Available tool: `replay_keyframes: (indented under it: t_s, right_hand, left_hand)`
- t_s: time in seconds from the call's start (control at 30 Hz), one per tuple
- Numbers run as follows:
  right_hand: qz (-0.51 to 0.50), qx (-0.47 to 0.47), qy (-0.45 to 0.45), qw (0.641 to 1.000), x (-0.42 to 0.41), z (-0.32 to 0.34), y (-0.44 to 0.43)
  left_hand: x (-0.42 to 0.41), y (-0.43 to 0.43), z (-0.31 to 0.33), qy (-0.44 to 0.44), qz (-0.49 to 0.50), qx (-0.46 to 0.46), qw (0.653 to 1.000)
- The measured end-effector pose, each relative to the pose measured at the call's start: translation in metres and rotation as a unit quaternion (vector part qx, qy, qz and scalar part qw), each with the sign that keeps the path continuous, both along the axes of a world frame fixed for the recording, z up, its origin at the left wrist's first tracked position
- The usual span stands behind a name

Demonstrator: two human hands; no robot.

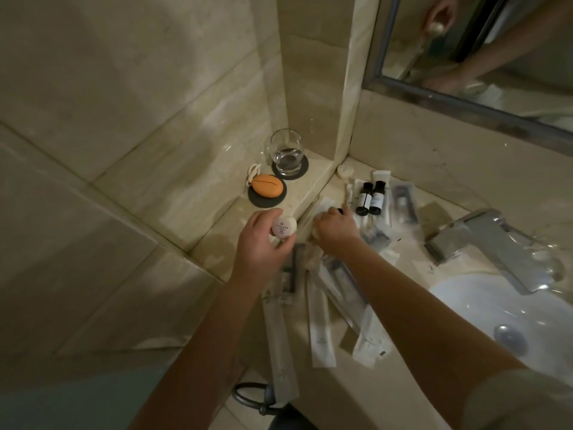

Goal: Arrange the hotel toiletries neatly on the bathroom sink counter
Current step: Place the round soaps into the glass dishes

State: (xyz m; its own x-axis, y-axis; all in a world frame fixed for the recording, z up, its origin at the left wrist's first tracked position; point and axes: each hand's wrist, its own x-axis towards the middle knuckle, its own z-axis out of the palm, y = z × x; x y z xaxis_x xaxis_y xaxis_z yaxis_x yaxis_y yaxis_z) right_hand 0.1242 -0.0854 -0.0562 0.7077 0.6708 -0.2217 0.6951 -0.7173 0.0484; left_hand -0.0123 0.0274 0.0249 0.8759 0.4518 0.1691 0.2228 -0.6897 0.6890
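**Round soap in hand, sachets still scattered**

Fingers [286, 243] of the left hand [259, 246] curl around a small round white packet [283, 226], pinching it by its rim just above the step of the tabletop [412, 252]. The right hand [336, 232] lies knuckles-up right beside it, over a dark little bottle [338, 211]; whether its fingers grip anything I cannot tell.

Taking the faucet [483, 243] as landmark: two dark bottles [370, 198] stand upright well to its left, near the wall. Long flat sachets [322, 330] lie crisscrossed further left and nearer the camera, some overlapping. Beyond them, on the raised ledge [217, 212], sit a clear glass [286, 150] on a dark coaster and an orange oval object [268, 185] on another.

The sachets look slick and papery, the tabletop polished stone, so a sweep of the forearm could probably slide packets into the white basin [483, 308]. The standing bottles are narrow and might topple if nudged.
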Motion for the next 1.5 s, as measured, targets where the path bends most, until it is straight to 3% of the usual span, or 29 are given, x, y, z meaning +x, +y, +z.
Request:
replay_keyframes:
  t_s: [0.13, 0.23, 0.37, 0.53, 1.03, 1.23, 1.5]
  right_hand:
    - [-0.048, 0.177, 0.035, 0.983, -0.003, 0.017, -0.018]
    - [-0.097, 0.350, 0.117, 0.924, -0.015, 0.037, -0.042]
    - [-0.086, 0.459, 0.105, 0.878, -0.039, 0.064, -0.088]
    - [-0.149, 0.543, 0.096, 0.821, -0.077, 0.090, -0.157]
    - [-0.396, 0.592, 0.049, 0.700, -0.147, 0.099, -0.375]
    - [-0.426, 0.562, 0.043, 0.708, -0.127, 0.083, -0.446]
    - [-0.417, 0.506, 0.036, 0.754, -0.056, 0.050, -0.506]
  left_hand:
    - [-0.002, -0.003, 0.000, -0.002, -0.012, 0.002, 1.000]
    - [-0.002, -0.011, 0.005, 0.001, -0.022, -0.014, 1.000]
    - [0.002, -0.035, 0.012, -0.003, -0.062, -0.015, 0.998]
    - [0.009, -0.087, 0.020, -0.014, -0.124, -0.023, 0.992]
    - [0.030, -0.306, 0.020, 0.017, -0.336, -0.048, 0.941]
    - [0.057, -0.372, 0.013, 0.063, -0.364, -0.010, 0.929]
    - [0.109, -0.417, -0.006, 0.113, -0.357, 0.038, 0.927]
